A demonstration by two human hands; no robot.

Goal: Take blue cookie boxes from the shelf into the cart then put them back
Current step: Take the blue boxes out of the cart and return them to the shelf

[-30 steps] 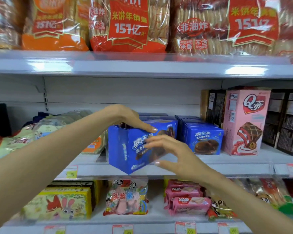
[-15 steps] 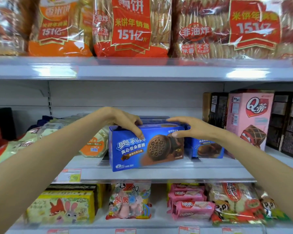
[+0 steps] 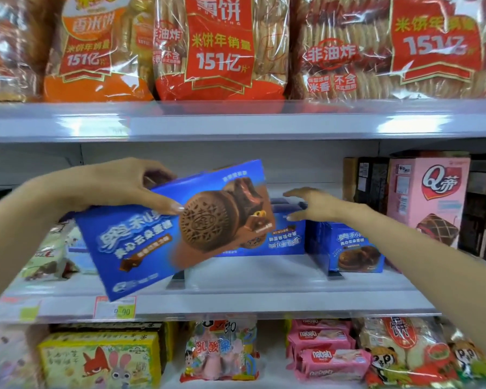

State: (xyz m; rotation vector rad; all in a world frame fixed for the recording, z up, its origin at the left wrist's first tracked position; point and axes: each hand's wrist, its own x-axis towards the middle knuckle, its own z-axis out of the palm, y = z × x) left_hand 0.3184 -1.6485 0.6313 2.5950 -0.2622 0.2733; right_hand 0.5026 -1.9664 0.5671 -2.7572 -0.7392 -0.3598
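At the middle shelf, the left grip clasps a tilted blue cookie box while the right grip, fingers spread, hovers by shelved boxes.

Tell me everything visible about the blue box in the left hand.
The blue cookie box looks like closed glossy cardboard, with white lettering and a brown sandwich cookie pictured on its front. It is tilted, right end higher, front toward the camera, before the middle shelf. Only the left hand holds it, thumb across the front near the top edge.
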